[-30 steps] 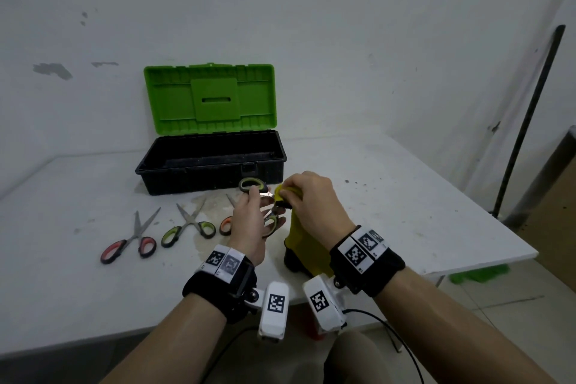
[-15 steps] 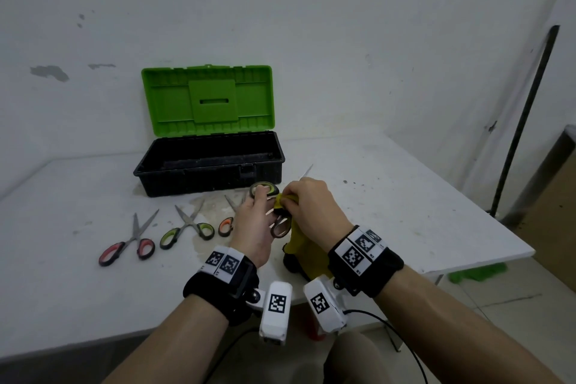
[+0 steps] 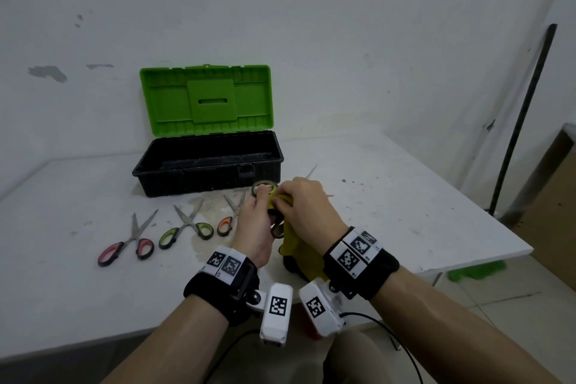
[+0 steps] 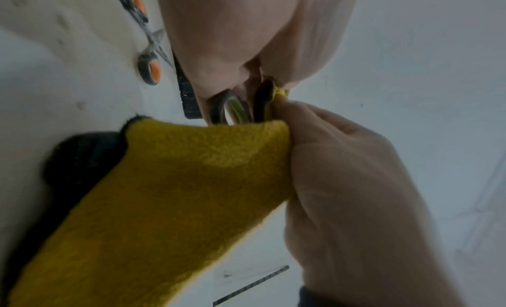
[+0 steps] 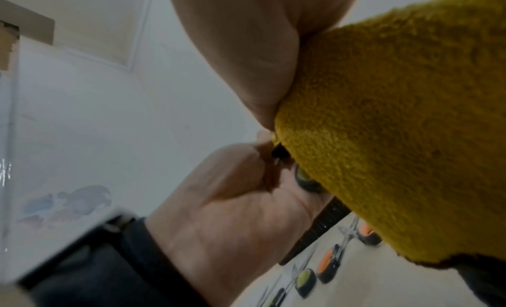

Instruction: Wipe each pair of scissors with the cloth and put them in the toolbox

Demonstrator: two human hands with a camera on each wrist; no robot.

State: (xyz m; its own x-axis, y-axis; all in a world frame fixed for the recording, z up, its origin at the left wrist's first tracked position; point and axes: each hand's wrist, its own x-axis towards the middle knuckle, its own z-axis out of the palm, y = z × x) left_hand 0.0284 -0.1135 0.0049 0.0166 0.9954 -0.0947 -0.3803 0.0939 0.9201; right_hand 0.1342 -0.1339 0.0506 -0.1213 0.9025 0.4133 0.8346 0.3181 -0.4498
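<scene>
1. Yellow fleecy cloth with a dark edge (image 3: 299,246) is hanging from the right hand (image 3: 307,207), its lower end trailing onto the white tabletop (image 3: 405,227) near the front edge.
2. Right-hand fingers (image 4: 309,117) are pinching a fold of that cloth against the grey-and-green-handled scissors (image 3: 265,188) – the pair being wiped.
3. Left hand (image 3: 255,227) is gripping those scissors by the handles, fingers curled around the loops; one metal blade tip (image 3: 311,170) is pointing away past the right hand, and the scissors are held above the tabletop, just in front of the toolbox.
4. Black plastic toolbox with its bright green lid raised (image 3: 208,162) is standing open at the back of the tabletop, against the white wall.
5. Three more pairs are lying in a row on the tabletop left of the hands – red-handled scissors (image 3: 126,248), lime-green-handled scissors (image 3: 187,229), and orange-handled scissors (image 3: 227,223) partly hidden behind the left hand.
</scene>
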